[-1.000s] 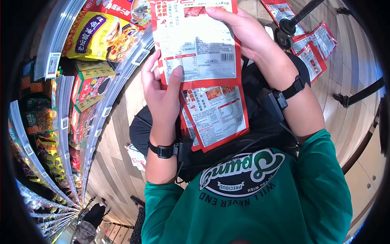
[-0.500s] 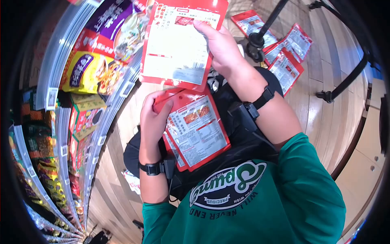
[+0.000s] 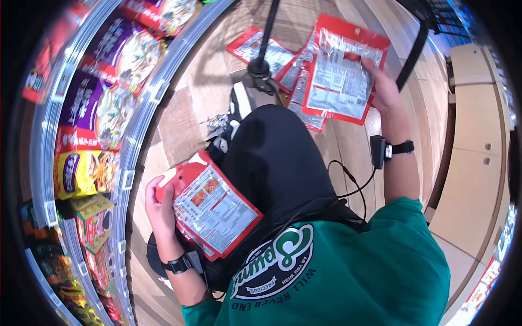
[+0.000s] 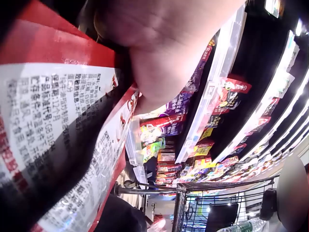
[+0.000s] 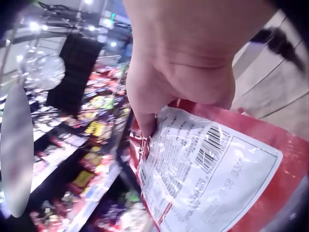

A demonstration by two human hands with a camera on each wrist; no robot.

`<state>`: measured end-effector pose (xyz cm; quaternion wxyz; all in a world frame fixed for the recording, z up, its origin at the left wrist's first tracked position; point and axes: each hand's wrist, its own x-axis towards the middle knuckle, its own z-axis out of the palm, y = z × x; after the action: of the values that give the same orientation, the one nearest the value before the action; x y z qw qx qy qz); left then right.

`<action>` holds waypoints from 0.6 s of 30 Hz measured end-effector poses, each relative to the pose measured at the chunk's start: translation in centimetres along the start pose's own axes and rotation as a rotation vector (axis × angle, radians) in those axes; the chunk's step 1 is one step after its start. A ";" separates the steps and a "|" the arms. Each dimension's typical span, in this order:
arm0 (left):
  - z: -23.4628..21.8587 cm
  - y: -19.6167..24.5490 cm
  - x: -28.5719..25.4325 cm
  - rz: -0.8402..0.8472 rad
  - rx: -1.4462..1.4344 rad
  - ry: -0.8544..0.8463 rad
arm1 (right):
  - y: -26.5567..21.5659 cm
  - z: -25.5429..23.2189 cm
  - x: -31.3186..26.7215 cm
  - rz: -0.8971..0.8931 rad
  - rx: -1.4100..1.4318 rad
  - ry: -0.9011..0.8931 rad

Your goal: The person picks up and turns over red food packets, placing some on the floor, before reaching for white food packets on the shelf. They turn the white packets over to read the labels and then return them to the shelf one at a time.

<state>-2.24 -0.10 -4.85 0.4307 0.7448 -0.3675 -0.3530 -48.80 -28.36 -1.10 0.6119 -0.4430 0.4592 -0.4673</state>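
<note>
In the head view the left hand (image 3: 161, 211) pinches the top corner of red-edged packets (image 3: 217, 209), at least two overlapping, at the lap. Over at the right, the right hand (image 3: 385, 89) grips the side edge of another red-and-silver packet (image 3: 340, 81), thumb on its face. That packet is above or on several similar packets (image 3: 266, 51) on the floor; whether it touches them I cannot tell. The left wrist view shows printed packet backs (image 4: 43, 111) beside the left hand (image 4: 154, 53). In the right wrist view, the right hand (image 5: 178, 63) holds the packet (image 5: 207, 169), barcode visible.
Shelves (image 3: 128, 179) of bagged and boxed goods line the left side. A black stand leg with a caster (image 3: 261, 70) rises beside the floor packets. Wooden cabinets (image 3: 467, 141) stand at the right. A cable (image 3: 356, 190) loops near the right wrist. A wire basket (image 4: 231, 200) shows in the left wrist view.
The right hand has carried its packet away from the left hand, rightward to the floor packets. The left hand has kept its packets and lowered slightly. The head view has shifted.
</note>
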 end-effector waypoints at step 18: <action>0.3 -2.0 0.2 -0.065 -0.132 0.110 | 19.9 -14.4 -2.8 0.024 -1.018 0.724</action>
<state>-1.93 0.32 -6.84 0.4868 0.7444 -0.2949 -0.3491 -59.98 -23.86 -22.73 0.1349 -0.4873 0.8077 -0.3034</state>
